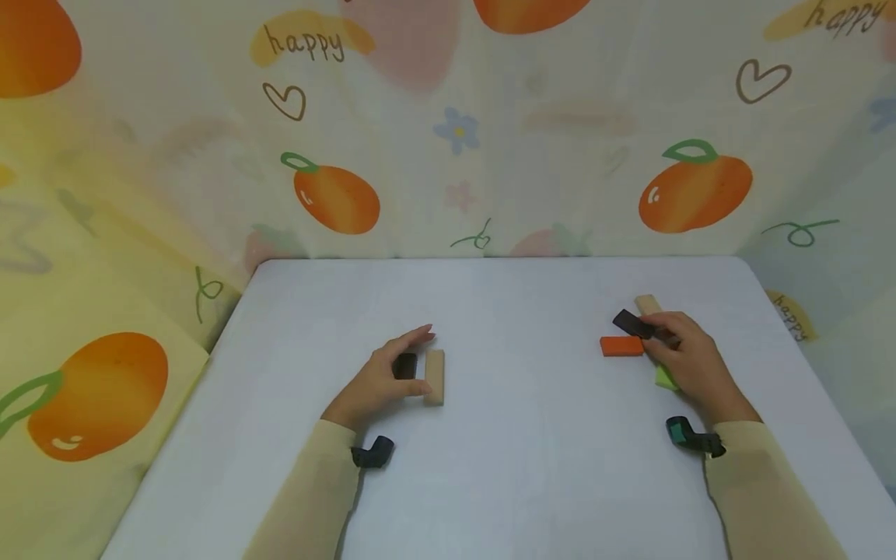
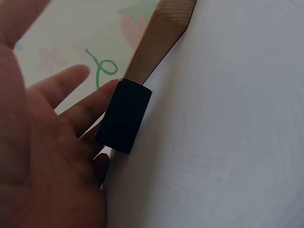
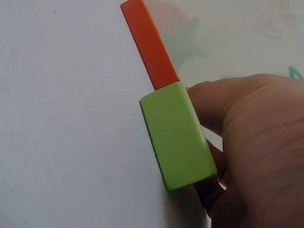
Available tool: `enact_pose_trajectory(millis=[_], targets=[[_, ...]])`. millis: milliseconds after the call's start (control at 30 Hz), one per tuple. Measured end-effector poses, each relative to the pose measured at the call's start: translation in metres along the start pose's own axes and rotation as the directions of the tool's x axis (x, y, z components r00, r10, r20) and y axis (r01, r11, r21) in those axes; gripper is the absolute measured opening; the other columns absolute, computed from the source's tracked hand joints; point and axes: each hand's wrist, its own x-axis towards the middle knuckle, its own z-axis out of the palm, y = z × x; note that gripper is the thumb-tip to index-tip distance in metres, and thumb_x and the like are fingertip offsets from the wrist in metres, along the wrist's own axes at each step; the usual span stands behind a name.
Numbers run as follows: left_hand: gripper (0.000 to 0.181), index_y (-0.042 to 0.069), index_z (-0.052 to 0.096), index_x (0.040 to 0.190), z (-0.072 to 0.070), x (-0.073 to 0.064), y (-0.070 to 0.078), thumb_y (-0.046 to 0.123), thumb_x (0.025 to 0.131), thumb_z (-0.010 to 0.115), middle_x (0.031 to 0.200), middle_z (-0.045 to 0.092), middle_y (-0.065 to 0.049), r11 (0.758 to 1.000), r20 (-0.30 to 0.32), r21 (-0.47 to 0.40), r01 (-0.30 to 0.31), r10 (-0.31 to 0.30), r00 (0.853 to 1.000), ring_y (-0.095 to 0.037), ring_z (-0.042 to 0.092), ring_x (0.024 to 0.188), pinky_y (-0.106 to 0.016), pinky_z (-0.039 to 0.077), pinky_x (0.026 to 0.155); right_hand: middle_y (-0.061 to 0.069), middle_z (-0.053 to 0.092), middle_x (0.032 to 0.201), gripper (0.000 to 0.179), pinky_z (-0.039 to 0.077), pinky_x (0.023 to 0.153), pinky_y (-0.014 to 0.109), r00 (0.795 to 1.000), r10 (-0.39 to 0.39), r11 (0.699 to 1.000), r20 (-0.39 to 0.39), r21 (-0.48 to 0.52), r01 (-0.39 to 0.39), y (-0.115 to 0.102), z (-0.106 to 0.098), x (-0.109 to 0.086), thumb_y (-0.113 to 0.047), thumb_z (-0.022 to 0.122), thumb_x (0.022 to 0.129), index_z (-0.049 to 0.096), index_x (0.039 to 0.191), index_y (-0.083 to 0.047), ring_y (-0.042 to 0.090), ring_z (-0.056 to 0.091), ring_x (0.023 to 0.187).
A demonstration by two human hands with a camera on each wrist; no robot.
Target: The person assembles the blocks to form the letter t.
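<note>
My left hand (image 1: 381, 377) curves loosely around a short black block (image 1: 405, 366), thumb and fingers spread apart. Its thumb tip lies at the edge of a plain wooden block (image 1: 435, 377). In the left wrist view, the black block (image 2: 124, 116) stands in front of the wooden one (image 2: 159, 40), beside extended fingers. On the right, my right hand (image 1: 689, 358) pinches a black block (image 1: 632, 323), whose far end shows past the fingertips. An orange block (image 1: 621, 347) lies just left of those fingers. Partly under the hand is a green block (image 1: 665, 378), seen whole in the right wrist view (image 3: 178, 137).
Another wooden block (image 1: 647, 304) lies beyond the right fingertips, partly covered by the hand. The blocks are on a white table (image 1: 518, 435). A printed curtain (image 1: 476, 187) hangs behind its back edge, and more of it hangs at both sides.
</note>
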Motion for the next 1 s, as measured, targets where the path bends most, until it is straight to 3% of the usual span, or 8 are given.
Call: enact_pose_trajectory(millis=[133, 333, 467, 600, 700, 900, 1000], targets=[[0.105, 0.029, 0.049, 0.167, 0.0008, -0.0003, 0.0030, 0.047, 0.078, 0.101, 0.164, 0.047, 0.016, 0.987, 0.027, 0.162, 0.010, -0.014, 1.000, -0.017, 0.033, 0.155, -0.055, 0.017, 0.127, 0.022, 0.059, 0.141, 0.043, 0.049, 0.091, 0.038, 0.999, -0.032, 0.999, -0.017, -0.040, 0.032, -0.0021, 0.0028, 0.0019, 0.006, 0.073, 0.101, 0.066, 0.142, -0.001, 0.040, 0.061, 0.115], [0.104, 0.022, 0.053, 0.165, 0.0005, 0.0037, 0.0032, 0.050, 0.076, 0.100, 0.168, 0.043, 0.006, 0.955, 0.103, 0.287, -0.070, 0.042, 0.994, -0.022, 0.032, 0.156, -0.059, 0.009, 0.125, 0.026, 0.059, 0.138, 0.046, 0.052, 0.091, 0.056, 0.999, -0.044, 0.997, -0.009, -0.064, 0.043, -0.0070, 0.0033, 0.0033, 0.010, 0.071, 0.099, 0.063, 0.143, 0.003, 0.042, 0.061, 0.110], [0.106, 0.020, 0.051, 0.165, 0.0010, 0.0041, 0.0023, 0.052, 0.076, 0.100, 0.169, 0.044, 0.004, 0.945, 0.122, 0.319, -0.075, 0.038, 0.992, -0.023, 0.031, 0.158, -0.059, 0.011, 0.125, 0.031, 0.058, 0.140, 0.048, 0.050, 0.097, 0.067, 0.999, -0.040, 0.995, 0.028, -0.090, 0.042, -0.0087, 0.0045, 0.0045, 0.007, 0.071, 0.101, 0.060, 0.148, 0.006, 0.046, 0.059, 0.112], [0.102, 0.022, 0.054, 0.164, 0.0026, 0.0033, 0.0011, 0.050, 0.077, 0.100, 0.166, 0.048, 0.002, 0.942, 0.106, 0.329, -0.060, 0.027, 0.994, -0.024, 0.032, 0.158, -0.057, 0.013, 0.126, 0.033, 0.059, 0.138, 0.044, 0.051, 0.096, 0.068, 0.998, -0.053, 0.992, 0.037, -0.111, 0.057, -0.0083, 0.0057, 0.0043, 0.006, 0.071, 0.102, 0.061, 0.145, 0.008, 0.047, 0.060, 0.111], [0.098, 0.022, 0.057, 0.161, 0.0039, 0.0025, 0.0014, 0.047, 0.077, 0.101, 0.164, 0.050, 0.001, 0.949, 0.077, 0.310, -0.053, 0.031, 0.997, -0.028, 0.035, 0.156, -0.061, 0.018, 0.125, 0.031, 0.059, 0.136, 0.041, 0.052, 0.094, 0.066, 0.998, -0.050, 0.992, 0.027, -0.111, 0.053, -0.0082, 0.0063, 0.0029, 0.006, 0.070, 0.103, 0.063, 0.143, 0.007, 0.045, 0.060, 0.110], [0.090, 0.021, 0.062, 0.158, 0.0061, 0.0026, 0.0035, 0.041, 0.079, 0.101, 0.159, 0.055, 0.005, 0.969, 0.023, 0.240, -0.049, 0.045, 0.999, -0.025, 0.043, 0.150, -0.055, 0.031, 0.124, 0.031, 0.055, 0.136, 0.043, 0.051, 0.094, 0.066, 0.999, -0.041, 0.994, 0.012, -0.101, 0.042, -0.0089, 0.0063, 0.0015, 0.006, 0.069, 0.103, 0.061, 0.145, 0.007, 0.045, 0.059, 0.109], [0.088, 0.018, 0.063, 0.156, 0.0085, 0.0026, 0.0075, 0.041, 0.080, 0.101, 0.158, 0.057, 0.003, 0.960, -0.003, 0.265, -0.085, 0.089, 0.996, -0.025, 0.047, 0.149, -0.056, 0.024, 0.125, 0.031, 0.054, 0.135, 0.043, 0.051, 0.096, 0.067, 0.999, -0.031, 0.995, 0.011, -0.094, 0.032, -0.0099, 0.0059, 0.0012, 0.006, 0.069, 0.104, 0.060, 0.146, 0.008, 0.045, 0.058, 0.111]])
